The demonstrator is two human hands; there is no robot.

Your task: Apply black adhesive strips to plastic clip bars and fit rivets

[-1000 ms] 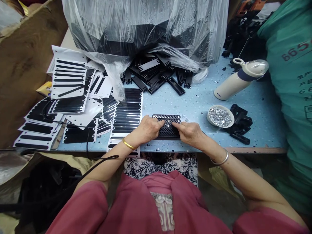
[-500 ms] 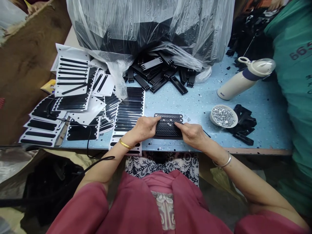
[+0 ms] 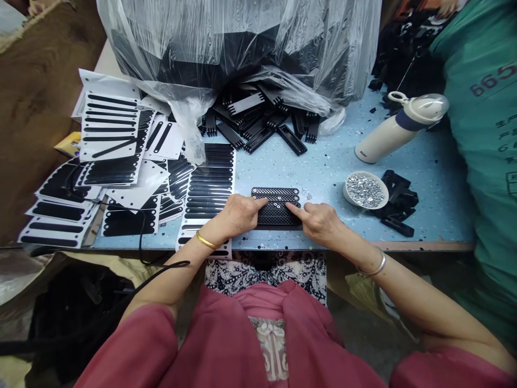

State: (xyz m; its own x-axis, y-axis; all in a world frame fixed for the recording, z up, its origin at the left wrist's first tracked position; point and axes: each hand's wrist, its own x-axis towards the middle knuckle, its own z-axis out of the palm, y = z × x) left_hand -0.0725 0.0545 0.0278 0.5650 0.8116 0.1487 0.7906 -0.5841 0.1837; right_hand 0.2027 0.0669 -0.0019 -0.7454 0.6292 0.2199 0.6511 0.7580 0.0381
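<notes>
Black mesh-patterned plastic strips [image 3: 278,216] lie side by side near the table's front edge, with a few small shiny washer-like rings [image 3: 278,205] on them. My left hand [image 3: 242,214] comes in from the left, its index finger stretched onto the upper strips and its other fingers curled. From the right, my right hand [image 3: 319,220] points its index finger down onto the middle of the strips, beside the rings; the thumb stands apart. Neither hand grasps anything visible. A white bowl [image 3: 355,202] full of small silvery pieces stands to the right of my right hand.
Sheets of black adhesive strips [image 3: 210,183] lie to the left, with more stacked sheets [image 3: 109,129] beyond. Loose black plastic parts [image 3: 258,121] are heaped under a clear plastic bag [image 3: 238,32]. At right are a bottle [image 3: 388,137], black pieces [image 3: 398,202] and green cloth [image 3: 480,108].
My right index finger has shifted slightly over the strips, and my left index finger reaches a little further across them. The whole view has moved slightly.
</notes>
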